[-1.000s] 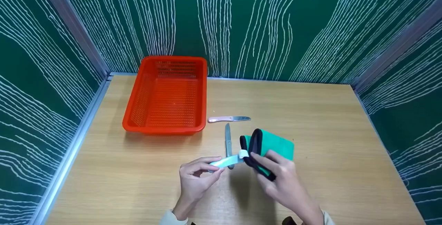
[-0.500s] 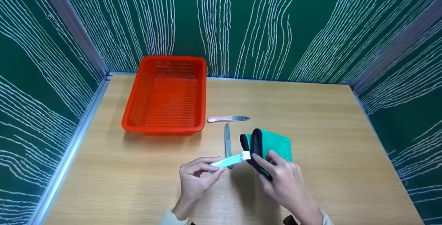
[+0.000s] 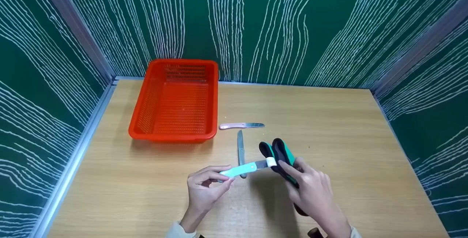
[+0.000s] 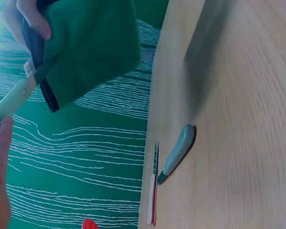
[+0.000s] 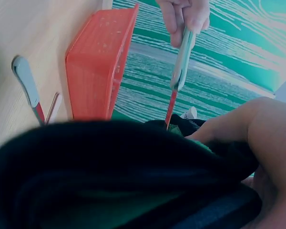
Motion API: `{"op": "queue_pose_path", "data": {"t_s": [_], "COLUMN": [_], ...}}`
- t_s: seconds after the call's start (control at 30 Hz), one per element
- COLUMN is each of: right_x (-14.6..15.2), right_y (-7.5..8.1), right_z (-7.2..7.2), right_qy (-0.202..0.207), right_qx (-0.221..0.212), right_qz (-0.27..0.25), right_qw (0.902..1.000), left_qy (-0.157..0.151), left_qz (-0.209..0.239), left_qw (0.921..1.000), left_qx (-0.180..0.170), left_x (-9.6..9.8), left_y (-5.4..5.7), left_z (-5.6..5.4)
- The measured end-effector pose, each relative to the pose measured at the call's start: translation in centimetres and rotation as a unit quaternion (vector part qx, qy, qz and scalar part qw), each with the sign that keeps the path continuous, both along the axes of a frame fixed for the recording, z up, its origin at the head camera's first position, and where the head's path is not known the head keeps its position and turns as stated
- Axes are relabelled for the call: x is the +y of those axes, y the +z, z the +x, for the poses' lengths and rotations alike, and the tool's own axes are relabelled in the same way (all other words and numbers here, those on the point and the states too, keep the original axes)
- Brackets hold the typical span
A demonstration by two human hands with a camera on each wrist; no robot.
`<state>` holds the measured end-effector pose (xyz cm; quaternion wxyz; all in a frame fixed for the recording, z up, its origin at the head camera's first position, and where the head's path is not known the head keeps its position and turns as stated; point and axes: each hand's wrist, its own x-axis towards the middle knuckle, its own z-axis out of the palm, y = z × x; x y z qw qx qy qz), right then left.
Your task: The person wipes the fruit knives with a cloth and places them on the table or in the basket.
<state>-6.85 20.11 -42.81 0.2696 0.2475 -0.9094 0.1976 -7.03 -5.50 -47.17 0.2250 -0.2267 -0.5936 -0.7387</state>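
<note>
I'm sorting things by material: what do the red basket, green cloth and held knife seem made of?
The red basket: likely moulded plastic, slightly glossy, with perforated walls.
The green cloth: apparently soft matt fabric, folded, with dark edging.
The held knife: its smooth, faintly shiny handle looks like plastic; its thin grey blade is probably metal.

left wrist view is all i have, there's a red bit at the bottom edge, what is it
Observer: A red basket, standing on the table.
Operator: ok and the green cloth, looks flat from here, is it
Observer: No, the head view shows it doubled over, with two dark-edged folds side by side.
Operator: and the mint-handled knife, my view cuts off most of the left hand, how's it held
Observer: Pinched between thumb and fingers, near the butt end.
</note>
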Motion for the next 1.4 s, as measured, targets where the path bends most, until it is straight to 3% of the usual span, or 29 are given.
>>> {"op": "queue_pose_path", "data": {"t_s": [0.07, 0.2, 0.37, 0.77, 1.0, 1.2, 1.4], "right_x": [0.4, 1.0, 1.7, 3.1, 3.5, 3.8, 3.9], "right_y": [0.0, 0.0, 0.4, 1.2, 1.2, 1.0, 1.0], "right_z": [0.0, -0.1, 0.0, 0.4, 0.4, 0.4, 0.3], "right_qy": [-0.004, -0.016, -0.032, -0.062, -0.066, -0.083, -0.095], "right_qx": [-0.001, -0.001, -0.007, -0.024, -0.017, -0.008, -0.004], "right_qz": [-0.004, -0.011, -0.013, -0.043, -0.062, -0.077, -0.124], "right_qw": [1.0, 0.9998, 0.9994, 0.9969, 0.9958, 0.9936, 0.9878], "left_qy": [0.002, 0.005, 0.006, 0.017, -0.019, -0.012, 0.013], "left_qz": [-0.003, -0.006, -0.005, -0.003, 0.037, 0.048, 0.033], "left_qw": [1.0, 0.9998, 1.0, 0.9998, 0.9991, 0.9985, 0.9959], "left_qx": [-0.009, -0.017, -0.006, -0.006, 0.004, -0.023, -0.083], "left_x": [-0.1, -0.3, -0.5, -0.6, -0.4, -0.2, -0.1], "left_y": [-0.1, -1.4, -2.7, -2.7, -2.9, -3.0, -2.8], "left_z": [0.0, -0.3, -0.9, -1.0, -1.1, -1.1, -1.0]}}
